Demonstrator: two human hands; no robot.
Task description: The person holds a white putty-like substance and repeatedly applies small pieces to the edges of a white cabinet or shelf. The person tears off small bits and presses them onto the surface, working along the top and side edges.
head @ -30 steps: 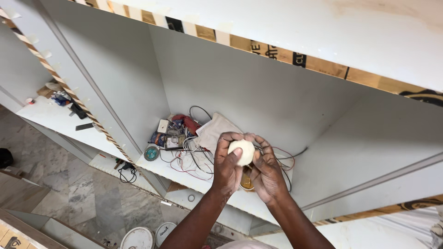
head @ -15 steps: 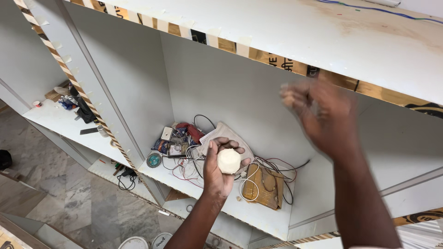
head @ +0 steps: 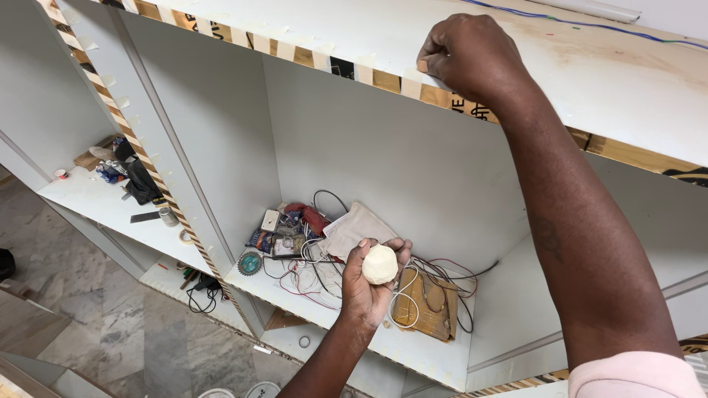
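My left hand (head: 366, 284) is low in the middle, fingers curled around a pale cream lump of putty (head: 380, 264), held above a shelf. My right hand (head: 466, 57) is raised to the top of the white cabinet, fingertips pressed against the front edge of the upper board (head: 383, 77), where bare wood shows between strips of masking tape. Whether the right fingers pinch anything is hidden. My right forearm crosses the right side of the view.
On the shelf (head: 428, 354) under my left hand lie tangled wires (head: 310, 273), a folded cloth (head: 352, 227), a small circular saw blade (head: 249, 262) and a wooden box (head: 424, 306). A left compartment holds tools and a tape roll (head: 184, 236). Marble floor (head: 88, 317) lies below.
My right hand left the putty ball, rose up and right, and now rests on the top board's edge. My left hand keeps the ball in nearly the same place.
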